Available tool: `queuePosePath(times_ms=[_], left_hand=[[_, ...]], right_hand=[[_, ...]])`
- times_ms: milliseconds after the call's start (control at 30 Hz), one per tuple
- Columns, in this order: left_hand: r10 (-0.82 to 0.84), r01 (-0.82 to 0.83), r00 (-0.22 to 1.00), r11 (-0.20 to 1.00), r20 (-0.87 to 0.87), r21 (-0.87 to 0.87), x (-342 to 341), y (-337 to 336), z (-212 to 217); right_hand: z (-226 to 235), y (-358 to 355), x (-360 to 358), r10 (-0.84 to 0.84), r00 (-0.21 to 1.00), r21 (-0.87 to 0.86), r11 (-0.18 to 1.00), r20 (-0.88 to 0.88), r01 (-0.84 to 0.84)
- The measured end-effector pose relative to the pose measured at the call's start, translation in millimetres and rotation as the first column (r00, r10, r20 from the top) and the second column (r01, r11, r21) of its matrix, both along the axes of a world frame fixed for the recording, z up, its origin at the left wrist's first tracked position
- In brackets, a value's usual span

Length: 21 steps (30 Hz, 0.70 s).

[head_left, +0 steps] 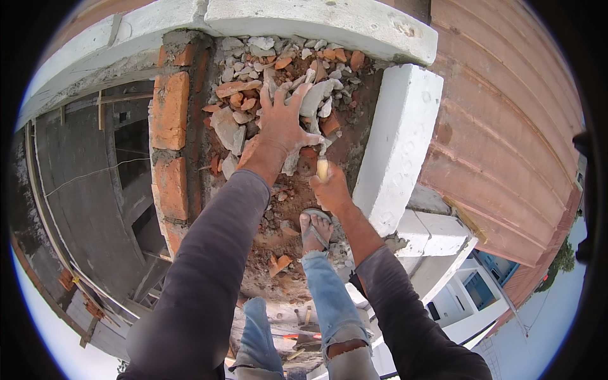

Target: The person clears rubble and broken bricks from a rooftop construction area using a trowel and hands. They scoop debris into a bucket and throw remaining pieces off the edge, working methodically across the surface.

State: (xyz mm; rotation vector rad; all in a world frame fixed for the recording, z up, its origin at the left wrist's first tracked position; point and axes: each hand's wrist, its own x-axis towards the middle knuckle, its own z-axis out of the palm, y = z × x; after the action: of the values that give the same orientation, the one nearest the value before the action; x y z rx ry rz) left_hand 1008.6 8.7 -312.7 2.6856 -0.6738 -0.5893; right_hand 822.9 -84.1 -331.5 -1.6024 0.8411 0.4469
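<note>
Rubble [228, 130] in broken grey and orange chunks lies heaped in the upper middle of the frame. We have a brick wall [170, 114] along its left, a white beam [316, 26] across the top and a white block [398, 152] at its right; our sandalled foot [313, 232] stands lower, near the centre. The rubble lies under our left grip [282, 123], spread wide over it, and up and left of our right grip [332, 188], wrapped around a pale-handled tool [322, 168].
</note>
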Motion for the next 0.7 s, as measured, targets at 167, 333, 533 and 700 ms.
queuePosePath(times_ms=[167, 333, 533, 700], left_hand=[[0.169, -0.192, 0.981, 0.929, -0.097, -0.316, -47, 27, 11], [0.276, -0.361, 0.93, 0.806, -0.241, -0.469, -117, 66, 55], [0.379, -0.559, 0.81, 0.726, -0.447, -0.399, -196, 161, 139], [0.587, -0.7, 0.714, 0.598, -0.382, -0.39, -215, 329, 206]], right_hand=[[28, 25, -34, 0.024, 0.993, -0.032, 0.999, 0.115, -0.02], [93, 64, -85, -0.014, 1.0, -0.054, 0.998, 0.004, 0.015], [202, 139, -144, 0.116, 0.984, -0.055, 0.991, -0.132, -0.124], [282, 296, -136, 0.409, 0.912, -0.25, 0.881, -0.023, -0.401]])
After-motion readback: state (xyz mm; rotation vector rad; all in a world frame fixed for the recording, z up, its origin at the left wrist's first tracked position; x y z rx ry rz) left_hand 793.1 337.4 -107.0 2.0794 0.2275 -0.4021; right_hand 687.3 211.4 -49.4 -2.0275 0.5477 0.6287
